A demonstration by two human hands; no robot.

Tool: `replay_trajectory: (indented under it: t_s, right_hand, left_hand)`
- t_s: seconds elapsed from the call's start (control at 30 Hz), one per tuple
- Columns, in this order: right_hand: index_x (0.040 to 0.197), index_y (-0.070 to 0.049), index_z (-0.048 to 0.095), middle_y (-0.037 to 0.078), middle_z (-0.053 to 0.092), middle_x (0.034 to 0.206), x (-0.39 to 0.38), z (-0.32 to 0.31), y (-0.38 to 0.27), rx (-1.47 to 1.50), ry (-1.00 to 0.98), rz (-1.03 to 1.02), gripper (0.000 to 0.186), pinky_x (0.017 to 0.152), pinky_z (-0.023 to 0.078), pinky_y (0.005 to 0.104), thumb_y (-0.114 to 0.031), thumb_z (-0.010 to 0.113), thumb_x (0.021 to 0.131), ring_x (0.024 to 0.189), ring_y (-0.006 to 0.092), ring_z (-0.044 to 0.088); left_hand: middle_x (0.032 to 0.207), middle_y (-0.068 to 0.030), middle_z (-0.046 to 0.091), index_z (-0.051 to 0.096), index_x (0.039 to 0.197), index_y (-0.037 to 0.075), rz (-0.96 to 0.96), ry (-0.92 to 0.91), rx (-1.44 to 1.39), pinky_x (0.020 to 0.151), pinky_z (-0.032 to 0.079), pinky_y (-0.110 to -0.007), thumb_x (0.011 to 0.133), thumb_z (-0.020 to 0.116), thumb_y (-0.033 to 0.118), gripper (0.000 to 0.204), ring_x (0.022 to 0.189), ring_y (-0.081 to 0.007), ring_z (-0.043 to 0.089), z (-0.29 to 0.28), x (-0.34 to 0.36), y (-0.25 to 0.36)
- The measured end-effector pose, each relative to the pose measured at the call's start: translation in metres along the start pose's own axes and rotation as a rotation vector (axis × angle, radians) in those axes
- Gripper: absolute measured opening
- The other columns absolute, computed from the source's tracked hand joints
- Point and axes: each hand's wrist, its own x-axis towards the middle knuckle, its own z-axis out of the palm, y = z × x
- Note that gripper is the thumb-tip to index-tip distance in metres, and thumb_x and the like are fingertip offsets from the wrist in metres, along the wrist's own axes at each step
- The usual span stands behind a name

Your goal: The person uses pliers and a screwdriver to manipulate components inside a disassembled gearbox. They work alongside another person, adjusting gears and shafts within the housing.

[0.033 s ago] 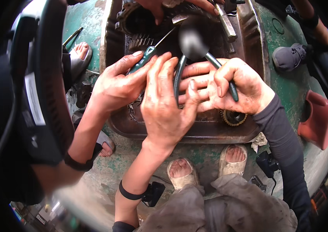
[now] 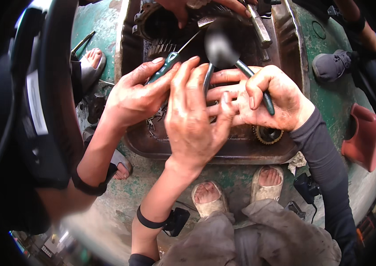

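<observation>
A pair of pliers with dark green handles (image 2: pixel 265 99) lies across my right hand (image 2: pixel 263 95), palm up, thumb bent over one handle. The other handle runs behind my left hand's fingertips, and the pliers' head (image 2: pixel 220 48) is blurred. My left hand (image 2: pixel 196 117) is back upward, its fingers stretched out and thumb apart, against or just in front of my right fingers; I cannot tell if it touches the handle. Close on the left, a co-worker's hand (image 2: pixel 137 95) holds a thin-shafted tool with a green handle (image 2: pixel 165 67), its shaft pointing into the metal tray (image 2: pixel 214 157).
In the tray are a round metal housing (image 2: pixel 157 22), a toothed ring (image 2: pixel 267 135) and small metal pieces (image 2: pixel 151 124). Another person's hand (image 2: pixel 174 9) reaches in at the far side. A pink plastic stool (image 2: pixel 365 137) stands on the right, and a crumpled rag (image 2: pixel 297 162) by the tray.
My left hand has shifted slightly right, now covering more of the near handle. My right hand and the co-worker's hand look almost unmoved.
</observation>
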Motion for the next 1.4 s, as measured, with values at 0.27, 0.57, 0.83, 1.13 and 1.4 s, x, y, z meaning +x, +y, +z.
replay_trajectory:
  t_s: [0.27,0.57,0.83,1.13,1.4]
  right_hand:
    - [0.090,-0.004,0.055,0.006,0.055,0.083,-0.012,-0.024,0.009,-1.707,0.133,-1.025,0.034,0.073,0.047,0.0279,0.004,0.074,0.062,0.076,0.0181,0.056]
    - [0.079,0.000,0.057,0.012,0.060,0.094,-0.012,-0.018,0.008,-0.711,0.094,-0.530,0.007,0.082,0.052,0.0369,0.003,0.056,0.073,0.092,0.0224,0.061]
    - [0.117,0.006,0.052,0.017,0.059,0.118,-0.005,0.002,0.000,-0.117,0.004,-0.140,0.051,0.097,0.042,0.0467,0.004,0.042,0.066,0.113,0.0293,0.056]
    - [0.108,0.006,0.054,0.018,0.059,0.114,-0.009,0.002,-0.001,-0.172,0.102,-0.153,0.045,0.094,0.046,0.0543,0.008,0.042,0.065,0.105,0.0341,0.060]
    - [0.098,0.004,0.055,0.015,0.062,0.092,-0.004,0.010,0.003,-0.189,0.226,-0.142,0.032,0.091,0.047,0.0566,0.008,0.045,0.068,0.095,0.0276,0.064]
  left_hand:
    - [0.111,-0.0102,0.063,0.062,0.105,0.004,0.325,0.028,-0.044,0.092,0.041,-0.040,0.077,0.068,0.042,0.048,0.100,-0.0261,0.061,0.015,0.017,0.013]
    - [0.123,-0.0242,0.053,0.055,0.115,-0.004,0.100,-0.149,-0.132,0.095,0.041,-0.044,0.075,0.069,0.047,0.066,0.109,-0.0376,0.055,0.012,0.017,0.016]
    - [0.123,-0.0385,0.049,0.047,0.121,-0.018,-0.232,-0.216,-0.450,0.091,0.047,-0.040,0.094,0.050,0.035,0.060,0.105,-0.0431,0.059,0.008,0.031,-0.009]
    - [0.123,-0.0340,0.051,0.049,0.120,-0.015,-0.097,-0.184,-0.209,0.099,0.041,-0.043,0.087,0.059,0.030,0.057,0.113,-0.0445,0.052,0.017,0.029,-0.008]
    - [0.125,-0.0297,0.052,0.050,0.122,-0.012,-0.098,-0.190,-0.231,0.098,0.043,-0.042,0.080,0.060,0.013,0.050,0.114,-0.0410,0.053,0.016,0.025,-0.017]
